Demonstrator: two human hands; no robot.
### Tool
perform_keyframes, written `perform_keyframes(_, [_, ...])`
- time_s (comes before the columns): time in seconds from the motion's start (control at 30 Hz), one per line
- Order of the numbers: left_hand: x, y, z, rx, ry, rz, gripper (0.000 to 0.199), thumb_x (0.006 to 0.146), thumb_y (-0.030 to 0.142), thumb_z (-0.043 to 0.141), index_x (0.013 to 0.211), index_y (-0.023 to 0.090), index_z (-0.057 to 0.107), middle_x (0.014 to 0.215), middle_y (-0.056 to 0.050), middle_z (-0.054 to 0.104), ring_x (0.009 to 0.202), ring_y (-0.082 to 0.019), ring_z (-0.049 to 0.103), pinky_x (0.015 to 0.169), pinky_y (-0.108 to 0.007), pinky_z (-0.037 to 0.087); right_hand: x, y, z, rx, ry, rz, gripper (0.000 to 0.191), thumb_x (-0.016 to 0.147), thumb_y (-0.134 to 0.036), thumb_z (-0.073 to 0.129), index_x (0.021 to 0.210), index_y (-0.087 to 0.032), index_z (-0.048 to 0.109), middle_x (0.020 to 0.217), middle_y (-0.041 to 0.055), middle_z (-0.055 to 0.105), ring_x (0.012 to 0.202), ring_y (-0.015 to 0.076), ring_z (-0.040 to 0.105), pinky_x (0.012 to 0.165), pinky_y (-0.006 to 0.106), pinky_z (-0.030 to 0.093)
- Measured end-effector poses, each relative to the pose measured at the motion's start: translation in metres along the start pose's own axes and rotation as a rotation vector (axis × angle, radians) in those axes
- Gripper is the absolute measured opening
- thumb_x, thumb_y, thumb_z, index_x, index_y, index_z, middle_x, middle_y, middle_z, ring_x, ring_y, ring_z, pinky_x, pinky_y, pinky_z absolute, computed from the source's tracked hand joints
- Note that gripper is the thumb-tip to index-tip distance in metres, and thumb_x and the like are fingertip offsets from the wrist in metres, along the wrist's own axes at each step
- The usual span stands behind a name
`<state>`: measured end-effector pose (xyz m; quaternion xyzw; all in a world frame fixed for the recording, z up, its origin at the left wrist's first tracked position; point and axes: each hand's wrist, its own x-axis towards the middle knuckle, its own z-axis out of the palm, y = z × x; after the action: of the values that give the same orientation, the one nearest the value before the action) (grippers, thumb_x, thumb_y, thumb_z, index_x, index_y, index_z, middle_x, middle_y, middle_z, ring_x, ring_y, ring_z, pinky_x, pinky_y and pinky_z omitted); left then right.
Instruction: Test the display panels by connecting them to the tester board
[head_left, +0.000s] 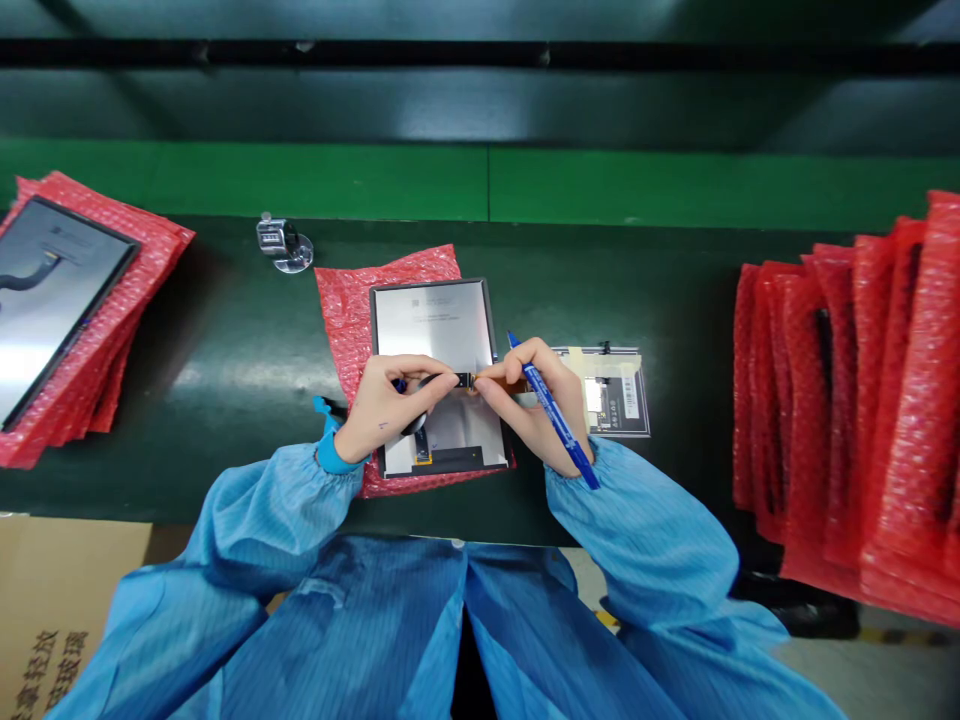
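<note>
A tablet display panel (435, 325) lies back side up on a red bubble-wrap bag (339, 310), which rests on the dark green bench. Over the panel's middle, my left hand (390, 400) is closed in a pinch on the panel's black flex cable (463, 381). Meeting it from the right, my right hand (544, 405) pinches an orange flex cable (516, 385). Both cable ends are close together between my fingertips; whether they are joined is hidden. A blue marker pen (559, 420) is tucked between my right fingers. Beside that hand sits a taped circuit-board module (621, 395).
A chrome tally counter (279, 240) stands at the back. Another display panel (67, 290) lies on stacked red bubble-wrap bags (161, 235) at the left. Several upright red bubble-wrap packets (840, 400) line the right side. A cardboard box (67, 600) is below the bench.
</note>
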<state>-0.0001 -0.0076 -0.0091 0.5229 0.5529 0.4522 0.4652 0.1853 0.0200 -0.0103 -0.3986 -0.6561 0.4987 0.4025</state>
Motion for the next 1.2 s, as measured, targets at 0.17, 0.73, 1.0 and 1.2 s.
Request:
perform_keyframes(0.17, [0.0004, -0.0001, 0.0014, 0.039, 0.022, 0.019, 0.013, 0.076, 0.026, 0.073, 0.072, 0.015, 0.077, 0.051, 0.000, 0.061, 0.046, -0.009, 0.046, 0.045, -0.025, 0.031, 0.0000, -0.0017, -0.0002, 0.002, 0.004, 0.023, 0.029, 0.086, -0.031, 0.069, 0.079, -0.023, 0.042, 0.076, -0.0012, 0.071, 0.070, 0.0144, 0.070, 0.065, 0.026, 0.055])
perform_keyframes(0.73, [-0.0005, -0.0009, 0.0007, 0.091, 0.083, 0.078, 0.012, 0.076, 0.026, 0.072, 0.071, 0.016, 0.076, 0.058, -0.002, 0.066, 0.047, -0.009, 0.047, 0.045, -0.024, 0.032, -0.0016, -0.0001, 0.0008, -0.056, 0.010, 0.017, 0.027, 0.086, -0.027, 0.069, 0.079, -0.023, 0.042, 0.079, -0.0004, 0.073, 0.069, 0.0146, 0.069, 0.066, 0.027, 0.054])
perform_keyframes(1.0, [-0.0022, -0.0008, 0.0019, 0.066, 0.107, 0.105, 0.012, 0.076, 0.027, 0.073, 0.070, 0.017, 0.076, 0.059, -0.002, 0.067, 0.047, -0.009, 0.047, 0.044, -0.023, 0.033, -0.0013, 0.0001, 0.0004, -0.072, 0.017, 0.019, 0.027, 0.087, -0.029, 0.068, 0.079, -0.023, 0.042, 0.079, 0.0000, 0.073, 0.067, 0.0145, 0.068, 0.063, 0.028, 0.053])
perform_keyframes(1.2, [-0.0019, -0.0025, 0.0032, 0.134, 0.078, 0.118, 0.012, 0.076, 0.026, 0.072, 0.069, 0.018, 0.076, 0.059, -0.001, 0.067, 0.048, -0.008, 0.043, 0.044, -0.022, 0.033, -0.0020, 0.0016, -0.0004, -0.073, 0.007, -0.006, 0.028, 0.086, -0.029, 0.069, 0.080, -0.024, 0.043, 0.080, -0.0010, 0.073, 0.065, 0.0136, 0.067, 0.063, 0.027, 0.054])
